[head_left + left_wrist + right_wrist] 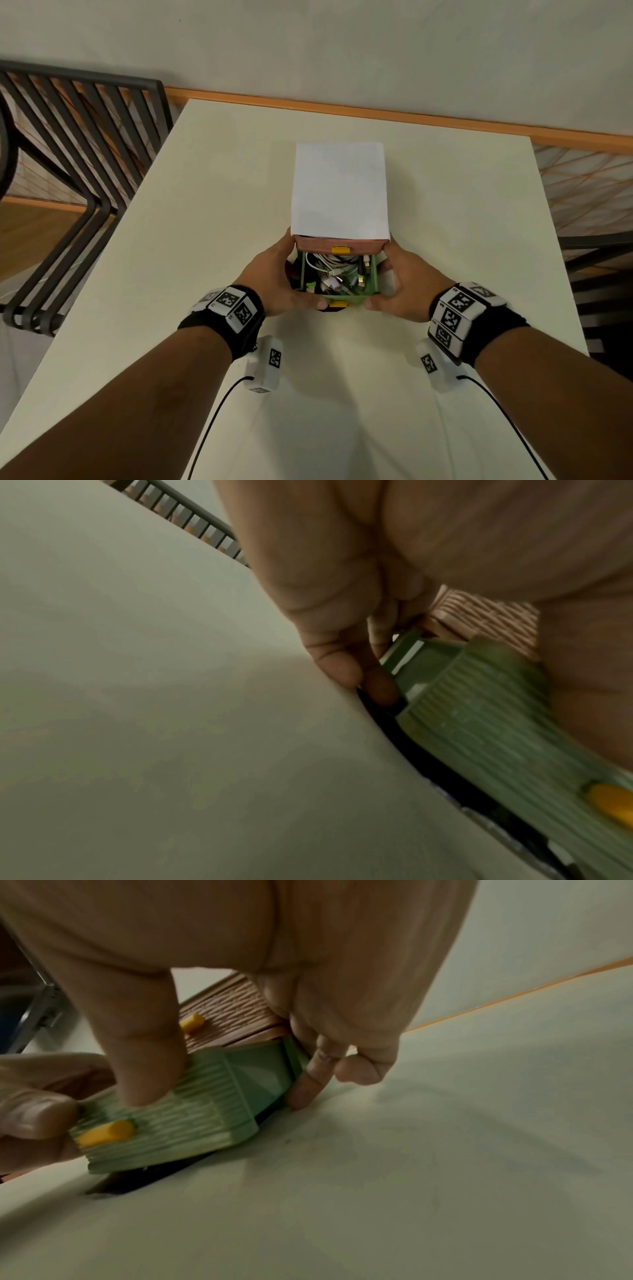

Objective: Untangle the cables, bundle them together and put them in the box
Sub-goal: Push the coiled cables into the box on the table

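Nearest the camera, low in the head view, both forearms reach up the frame toward a small drawer unit at the centre of the white table [445, 205]. The left hand [274, 277] curls round the left side of the open green drawer [371, 296], thumb along its front edge beside the yellow handle [338, 303]; the right hand [407, 284] grips the opposite side the same way, thumb on the ribbed front and fingers [304, 1085] down the side wall to the tabletop, as the right wrist view shows. Inside the drawer lie the cables [334, 270], a loose mix of white and coloured leads with plugs showing, not visibly bundled.

Just above it in the frame sits the brown drawer [339, 244], pushed in, and above that the unit's white top [339, 188]. At upper left stands a dark slatted chair [85, 137].

Several things could go wrong, by my reading. If the drawer is pulled hard, it may come right out and tip, spilling the leads. If it is pushed in as it stands, a raised loop or plug could catch under the brown drawer and jam. The unit looks light, so an uneven squeeze from the two hands could skew or slide it on the table. A dark shape lies under the green drawer; I cannot tell what it is.
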